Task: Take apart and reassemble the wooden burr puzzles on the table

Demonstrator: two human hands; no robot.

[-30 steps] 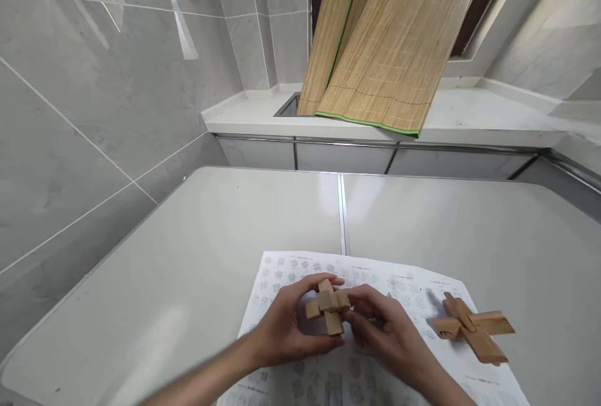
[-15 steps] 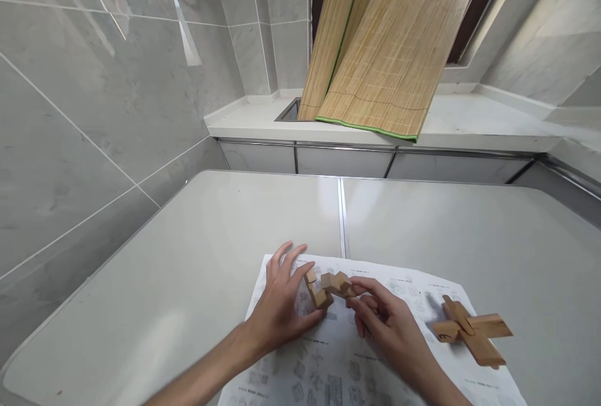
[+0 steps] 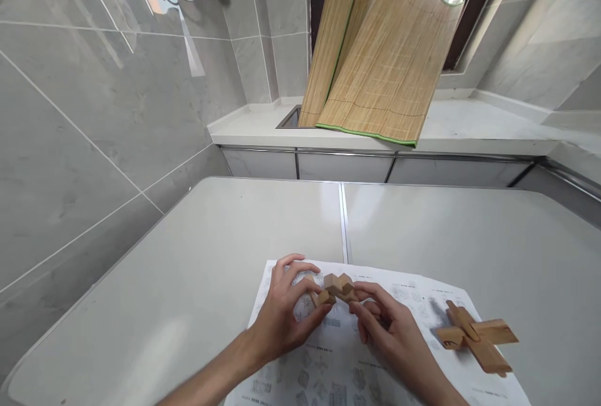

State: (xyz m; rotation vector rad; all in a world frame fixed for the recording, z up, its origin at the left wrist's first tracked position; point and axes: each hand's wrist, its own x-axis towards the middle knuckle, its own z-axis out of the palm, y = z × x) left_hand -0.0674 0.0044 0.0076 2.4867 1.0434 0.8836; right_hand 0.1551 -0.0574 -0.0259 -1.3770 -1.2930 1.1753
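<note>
Two small notched wooden pieces are between my hands, above a printed paper sheet (image 3: pixel 328 356). My left hand (image 3: pixel 288 312) has its thumb and index finger closed on the left wooden piece (image 3: pixel 325 298), its other fingers curved above it. The right wooden piece (image 3: pixel 339 284), made of joined cubes, is pinched by the fingertips of my right hand (image 3: pixel 387 324). The two pieces meet or nearly meet; whether they interlock cannot be made out. To the right, a cross-shaped wooden assembly (image 3: pixel 477 336) rests on the sheet.
The pale table (image 3: pixel 188 281) has a metal seam down its middle. Beyond it stands a white counter (image 3: pixel 469 127) with a sink corner and a folded bamboo mat (image 3: pixel 380 62) leaning at the window. Grey tiled wall (image 3: pixel 84 118) rises on the left.
The left fingers have closed in on the left piece, which now shows less. The two pieces look closer together. The whole view has shifted slightly, so the scene sits a little lower.
</note>
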